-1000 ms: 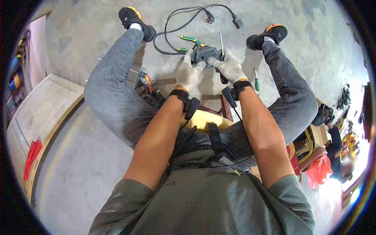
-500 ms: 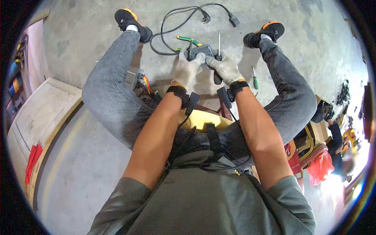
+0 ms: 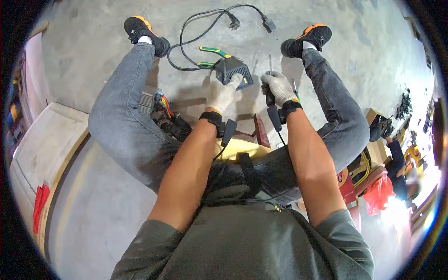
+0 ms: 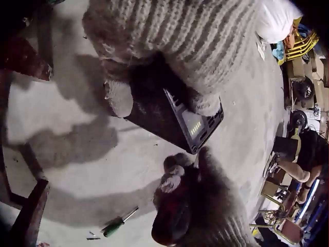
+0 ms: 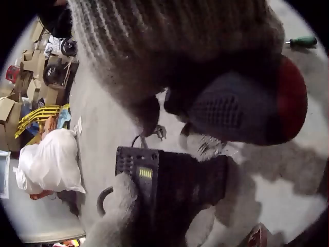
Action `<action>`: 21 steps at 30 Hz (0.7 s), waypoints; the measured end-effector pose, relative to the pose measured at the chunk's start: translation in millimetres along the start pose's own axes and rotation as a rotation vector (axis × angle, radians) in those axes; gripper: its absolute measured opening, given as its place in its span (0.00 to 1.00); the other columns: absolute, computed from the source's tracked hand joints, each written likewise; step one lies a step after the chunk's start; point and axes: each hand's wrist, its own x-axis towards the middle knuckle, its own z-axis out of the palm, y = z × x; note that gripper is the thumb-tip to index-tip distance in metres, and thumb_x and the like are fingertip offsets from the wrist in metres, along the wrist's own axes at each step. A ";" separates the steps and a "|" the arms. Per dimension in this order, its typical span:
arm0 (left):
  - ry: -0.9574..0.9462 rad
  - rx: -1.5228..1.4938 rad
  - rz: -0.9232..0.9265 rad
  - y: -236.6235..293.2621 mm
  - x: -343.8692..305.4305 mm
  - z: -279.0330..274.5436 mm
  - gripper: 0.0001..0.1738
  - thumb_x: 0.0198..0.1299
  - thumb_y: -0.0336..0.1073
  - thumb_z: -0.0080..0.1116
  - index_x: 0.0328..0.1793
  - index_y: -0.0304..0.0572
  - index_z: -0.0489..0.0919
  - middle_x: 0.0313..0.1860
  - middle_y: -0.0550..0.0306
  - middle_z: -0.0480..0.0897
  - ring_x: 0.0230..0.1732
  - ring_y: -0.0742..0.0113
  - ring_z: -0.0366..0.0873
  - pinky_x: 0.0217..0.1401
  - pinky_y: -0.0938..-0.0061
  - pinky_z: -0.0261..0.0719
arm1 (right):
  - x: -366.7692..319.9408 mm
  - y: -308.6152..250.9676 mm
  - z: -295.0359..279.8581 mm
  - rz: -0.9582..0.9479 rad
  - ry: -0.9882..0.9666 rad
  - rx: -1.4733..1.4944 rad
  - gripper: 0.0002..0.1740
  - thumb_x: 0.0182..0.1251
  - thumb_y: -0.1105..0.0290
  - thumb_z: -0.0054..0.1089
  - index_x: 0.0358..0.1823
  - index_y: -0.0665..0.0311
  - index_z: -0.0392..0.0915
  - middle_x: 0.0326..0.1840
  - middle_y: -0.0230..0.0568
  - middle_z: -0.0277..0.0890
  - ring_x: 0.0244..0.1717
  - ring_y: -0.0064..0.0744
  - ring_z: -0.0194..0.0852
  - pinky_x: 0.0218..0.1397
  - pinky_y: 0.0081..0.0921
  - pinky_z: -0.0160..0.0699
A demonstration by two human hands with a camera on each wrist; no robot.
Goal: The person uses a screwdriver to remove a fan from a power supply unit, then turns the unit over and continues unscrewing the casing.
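Head view, looking down on a seated person with legs spread: the gloved left hand (image 3: 223, 93) has its fingers and thumb curled round a black box (image 3: 233, 71), holding it tilted over the concrete floor (image 3: 93, 42); the left wrist view shows the box's ribbed face with a small yellow label, and glove fingertips (image 4: 119, 98) wrapped over its edges; the gloved right hand (image 3: 279, 87), just right of the box and not touching it, is clenched round the handle of a screwdriver (image 3: 269, 63), whose thin shaft points away from the body; the right wrist view shows that handle as a grey textured grip with a red end; just beyond the box, close to its far corner, lie pliers (image 3: 210, 50) with green and yellow handles; further beyond the box a black power cable (image 3: 196, 32) loops across the floor, its two plug ends lying loose; right of the box, past the right hand, a green screwdriver (image 4: 117, 225) lies on the floor; left of the box, against the person's thigh, sits a part with coloured wires (image 3: 161, 109).
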 end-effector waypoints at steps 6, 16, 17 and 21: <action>0.073 -0.338 -0.173 14.0 -18.3 10.1 0.27 0.72 0.39 0.71 0.71 0.37 0.76 0.46 0.56 0.87 0.36 0.63 0.86 0.44 0.66 0.87 | 27.6 6.2 -6.6 -0.009 -0.042 -0.097 0.21 0.66 0.60 0.63 0.48 0.73 0.85 0.28 0.41 0.83 0.24 0.31 0.81 0.28 0.32 0.78; 0.175 -0.106 -0.011 28.4 10.0 -19.0 0.24 0.66 0.49 0.73 0.56 0.35 0.89 0.47 0.54 0.92 0.44 0.66 0.88 0.48 0.69 0.84 | 44.4 -11.7 -6.2 0.095 -0.058 -0.217 0.22 0.69 0.60 0.61 0.51 0.74 0.83 0.27 0.42 0.82 0.23 0.33 0.81 0.27 0.33 0.80; 0.220 -0.091 -0.024 29.9 11.3 -19.6 0.20 0.65 0.42 0.75 0.54 0.32 0.89 0.46 0.54 0.93 0.42 0.67 0.88 0.47 0.69 0.85 | 54.7 -2.7 -6.5 0.091 -0.068 -0.211 0.23 0.69 0.60 0.62 0.53 0.75 0.83 0.28 0.42 0.82 0.23 0.33 0.81 0.27 0.34 0.79; 0.193 -0.054 -0.052 58.8 -5.1 -24.9 0.21 0.64 0.44 0.75 0.53 0.33 0.89 0.46 0.55 0.92 0.42 0.68 0.88 0.48 0.69 0.84 | 40.4 -19.9 -3.3 0.057 -0.078 -0.169 0.15 0.67 0.66 0.61 0.47 0.70 0.81 0.27 0.40 0.79 0.23 0.32 0.79 0.26 0.32 0.77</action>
